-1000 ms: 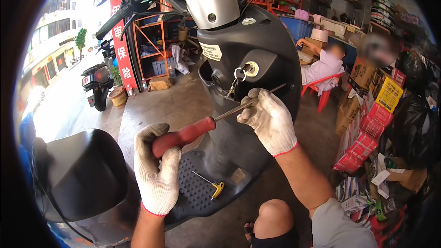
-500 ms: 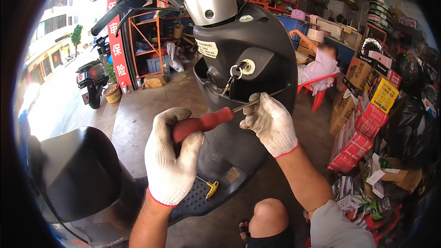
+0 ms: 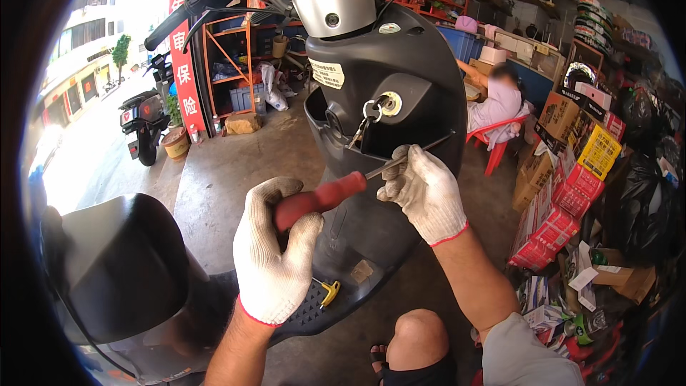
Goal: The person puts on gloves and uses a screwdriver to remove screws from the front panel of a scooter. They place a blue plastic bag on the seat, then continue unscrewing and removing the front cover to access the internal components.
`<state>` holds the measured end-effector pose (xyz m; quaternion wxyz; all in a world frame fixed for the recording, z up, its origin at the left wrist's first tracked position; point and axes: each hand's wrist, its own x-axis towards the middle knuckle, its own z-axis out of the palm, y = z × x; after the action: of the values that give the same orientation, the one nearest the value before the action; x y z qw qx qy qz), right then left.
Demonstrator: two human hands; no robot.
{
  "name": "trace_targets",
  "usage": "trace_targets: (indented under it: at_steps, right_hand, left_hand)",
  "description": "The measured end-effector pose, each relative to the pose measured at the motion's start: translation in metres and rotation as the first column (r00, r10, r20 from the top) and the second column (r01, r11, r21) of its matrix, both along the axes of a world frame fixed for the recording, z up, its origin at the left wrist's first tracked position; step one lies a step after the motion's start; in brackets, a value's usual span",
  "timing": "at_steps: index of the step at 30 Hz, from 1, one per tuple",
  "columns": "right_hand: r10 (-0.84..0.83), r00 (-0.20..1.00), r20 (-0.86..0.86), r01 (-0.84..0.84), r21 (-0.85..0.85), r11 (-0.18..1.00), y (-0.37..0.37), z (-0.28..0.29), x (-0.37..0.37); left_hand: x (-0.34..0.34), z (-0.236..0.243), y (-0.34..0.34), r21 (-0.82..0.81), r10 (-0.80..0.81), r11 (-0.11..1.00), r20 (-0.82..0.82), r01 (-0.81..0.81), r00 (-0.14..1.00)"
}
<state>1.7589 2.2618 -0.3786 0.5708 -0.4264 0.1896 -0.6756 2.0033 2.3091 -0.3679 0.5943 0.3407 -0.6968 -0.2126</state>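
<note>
A screwdriver with a red handle (image 3: 321,199) lies in my gloved left hand (image 3: 275,261), whose fingers and thumb curl around the handle's thick end. The handle is slightly blurred. My gloved right hand (image 3: 427,196) pinches the thin metal shaft between thumb and fingers. Past those fingertips the shaft slants up and right to the edge of the black scooter front panel (image 3: 386,50); the contact of its tip is too small to make out. Just above the right hand, a key on a ring (image 3: 371,111) sits in the ignition lock (image 3: 390,104).
A yellow-handled tool (image 3: 329,293) rests on the scooter's footboard (image 3: 304,320). The black seat (image 3: 125,250) is at the left. Stacked cardboard boxes (image 3: 554,193) and black bags (image 3: 636,193) line the right side. Farther back, a person sits on a red chair (image 3: 494,144).
My left hand and the screwdriver handle have shifted slightly right and down in the picture. The scooter also appears a little farther right. Both hands keep their hold.
</note>
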Motion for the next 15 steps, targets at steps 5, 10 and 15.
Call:
trace_targets:
  at_steps: [5,10,15]
  right_hand:
    - [0.011,1.0,0.002,-0.011,0.011,1.0,-0.001,0.0,0.001]
    - [0.009,1.0,0.01,-0.009,0.003,1.0,0.004,0.002,0.0]
    - [0.031,0.999,0.026,-0.031,0.007,0.999,0.004,-0.001,-0.001]
  left_hand:
    - [0.002,0.0,-0.001,-0.076,0.023,0.997,0.037,-0.02,0.999]
    - [0.007,0.007,-0.002,-0.267,0.057,0.964,0.228,0.006,0.972]
    - [0.007,0.01,0.002,-0.285,0.084,0.959,0.281,0.0,0.956]
